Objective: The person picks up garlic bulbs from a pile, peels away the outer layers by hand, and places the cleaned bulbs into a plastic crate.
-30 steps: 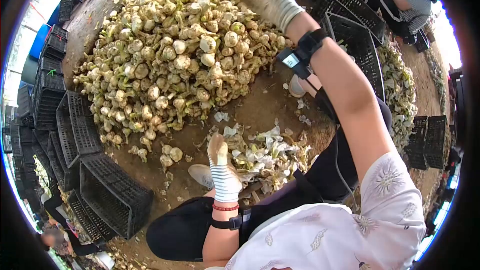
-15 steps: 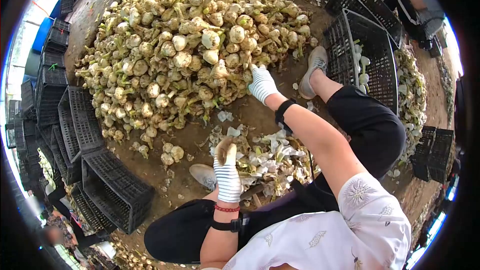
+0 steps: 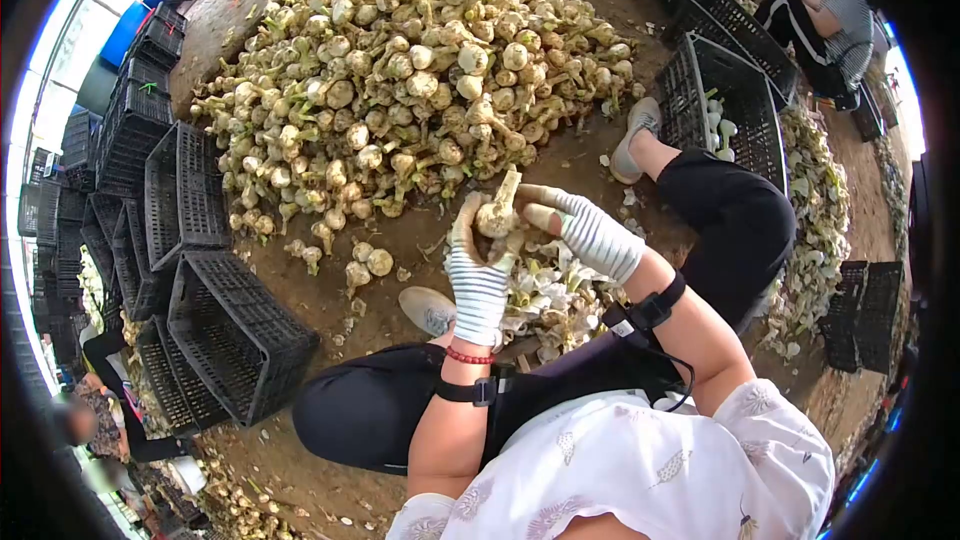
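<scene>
A garlic bulb (image 3: 497, 219) with a thick stem pointing up is held in front of my knees. My left hand (image 3: 480, 280), in a striped white glove with soiled fingertips, is closed around the bulb from below and the left. From the right, my right hand (image 3: 595, 235), gloved the same way, has its fingers at the stem and the bulb's side. Beyond both hands lies a large heap of garlic bulbs (image 3: 400, 80) with stems. Pale peeled skins (image 3: 560, 295) are spread on the ground under my hands, partly hidden by them.
A black crate (image 3: 720, 90) holding several whitish bulbs stands by my right foot. More crates (image 3: 240, 330) are stacked to my left. A few loose bulbs (image 3: 368, 262) lie near my left shoe (image 3: 428, 310). Other people sit at the upper right (image 3: 825, 25) and lower left.
My right hand has drawn back from the heap toward me, and a garlic bulb is now between my hands. My left hand has moved up and right and closed on it.
</scene>
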The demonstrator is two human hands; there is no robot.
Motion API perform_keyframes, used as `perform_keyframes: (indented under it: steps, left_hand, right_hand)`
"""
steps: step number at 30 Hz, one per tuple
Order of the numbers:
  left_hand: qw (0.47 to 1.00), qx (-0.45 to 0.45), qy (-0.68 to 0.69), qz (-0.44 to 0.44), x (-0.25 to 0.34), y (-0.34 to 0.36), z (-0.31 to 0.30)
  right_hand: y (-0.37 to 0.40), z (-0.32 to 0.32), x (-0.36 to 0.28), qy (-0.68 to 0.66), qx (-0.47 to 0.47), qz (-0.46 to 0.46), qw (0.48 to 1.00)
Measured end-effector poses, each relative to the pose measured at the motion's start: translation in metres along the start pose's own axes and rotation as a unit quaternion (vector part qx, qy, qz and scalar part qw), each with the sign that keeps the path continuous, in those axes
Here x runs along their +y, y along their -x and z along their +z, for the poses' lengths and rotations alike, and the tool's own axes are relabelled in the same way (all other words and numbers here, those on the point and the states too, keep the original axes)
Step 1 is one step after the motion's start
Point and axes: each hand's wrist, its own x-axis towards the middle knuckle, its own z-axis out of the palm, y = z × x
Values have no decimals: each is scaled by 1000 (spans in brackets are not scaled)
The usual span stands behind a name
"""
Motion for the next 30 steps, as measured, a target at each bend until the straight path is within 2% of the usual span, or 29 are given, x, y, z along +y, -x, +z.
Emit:
perform_keyframes:
  steps: [1, 3, 5, 7, 9, 11, 13, 15, 17, 21, 23, 24, 27, 28, 29, 30]
  left_hand:
    - [1000, 4, 3, 10, -1, 6, -1]
    - [993, -4, -87, 75, 1, 12, -4]
    - [994, -14, -79, 80, 7, 18, -7]
    - [993, -20, -73, 85, 13, 22, -9]
    - [1000, -12, 0, 16, 20, 24, -10]
    - [999, -18, 39, 11, 32, 29, -8]
    - [998, -19, 56, -21, 42, 31, -7]
    - [998, -24, 59, -19, 41, 30, -7]
    - [997, -24, 71, -34, 50, 29, -4]
    - [999, -41, 10, 12, 42, 27, 0]
    - [999, -44, 15, -1, 41, 26, 2]
    - [999, -44, 21, -12, 41, 26, 2]
    - [999, -30, 23, -21, 50, 28, 4]
    - [992, -27, 96, -74, 48, 30, 1]
    - [992, -28, 94, -76, 50, 30, 0]
    - [984, -17, 151, -94, 53, 30, 0]
  right_hand:
    - [3, 0, 0, 39, -6, -21, 999]
    - [7, 10, 0, 10, -11, -30, 999]
    - [9, 26, -7, -39, -24, -77, 996]
    - [10, 37, -14, -38, -6, -46, 998]
    - [7, 37, -10, 31, 26, -63, 997]
    - [12, 35, -11, 56, 33, -57, 996]
    - [15, 23, -10, 134, -22, -113, 984]
    - [17, 14, -14, 95, -52, -38, 993]
    - [14, 6, -12, 133, -26, -19, 991]
    - [17, 9, -13, 71, -33, -78, 994]
    - [18, 18, -20, 178, 11, -110, 978]
    - [20, 19, -26, 177, 28, -69, 981]
    - [17, 7, -21, 153, 0, -40, 987]
    - [17, 4, -20, 194, 0, -61, 979]
    - [18, 2, -18, 191, 1, -60, 980]
    - [19, 0, -16, 182, 9, -55, 982]
